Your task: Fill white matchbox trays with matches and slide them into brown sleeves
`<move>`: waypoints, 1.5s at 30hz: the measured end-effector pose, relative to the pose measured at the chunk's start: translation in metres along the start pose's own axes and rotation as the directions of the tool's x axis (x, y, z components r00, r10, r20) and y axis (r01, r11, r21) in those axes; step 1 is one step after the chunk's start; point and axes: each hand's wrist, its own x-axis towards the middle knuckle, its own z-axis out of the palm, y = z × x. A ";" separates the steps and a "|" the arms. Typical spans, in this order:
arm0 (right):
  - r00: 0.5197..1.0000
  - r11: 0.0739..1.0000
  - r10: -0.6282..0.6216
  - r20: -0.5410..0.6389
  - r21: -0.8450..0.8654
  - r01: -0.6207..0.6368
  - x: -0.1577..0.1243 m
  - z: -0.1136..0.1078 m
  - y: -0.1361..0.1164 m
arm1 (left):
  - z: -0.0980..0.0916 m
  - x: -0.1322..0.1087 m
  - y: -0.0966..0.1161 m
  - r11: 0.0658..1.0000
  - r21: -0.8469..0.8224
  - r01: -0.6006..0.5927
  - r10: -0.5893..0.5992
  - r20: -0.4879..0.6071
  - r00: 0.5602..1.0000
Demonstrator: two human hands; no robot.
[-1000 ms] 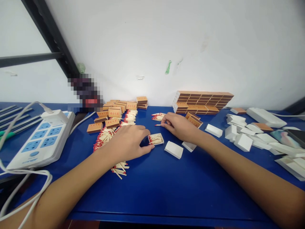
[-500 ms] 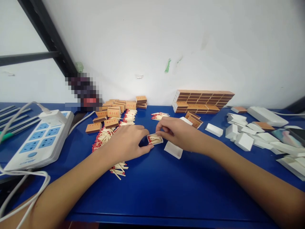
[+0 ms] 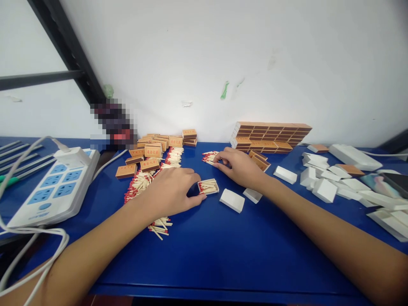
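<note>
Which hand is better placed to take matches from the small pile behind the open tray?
Right. The right hand has its fingertips on the small pile near the wall; the left hand lies farther away, against the left end of the open tray.

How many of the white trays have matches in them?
1: the filled tray lies by the fingertips of the left hand. Other white trays at right show no matches; some may be hidden.

Person, upper limbs, one pair. Left hand (image 3: 170, 191) and right hand (image 3: 240, 168) were bare. Left forearm (image 3: 95, 248) and right forearm (image 3: 321, 231) were bare over their whole visible length, slim and smooth, cut off by the lower frame edge
</note>
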 end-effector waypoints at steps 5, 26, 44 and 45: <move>0.999 0.999 0.034 0.033 0.011 -0.035 -0.001 -0.001 -0.001 | -0.001 -0.001 0.000 1.000 0.003 0.003 -0.003 -0.003 1.000; 0.989 0.996 -0.059 0.133 0.077 0.049 -0.004 -0.005 -0.016 | -0.001 0.000 0.000 1.000 -0.007 0.004 -0.004 0.005 1.000; 0.980 0.993 -0.010 0.201 0.119 -0.014 -0.011 -0.016 -0.030 | 0.001 0.000 0.000 1.000 0.003 0.030 -0.030 0.023 0.999; 0.975 0.994 0.004 0.222 0.108 -0.028 -0.011 -0.016 -0.031 | 0.001 -0.001 -0.001 1.000 0.003 0.028 -0.028 0.019 0.999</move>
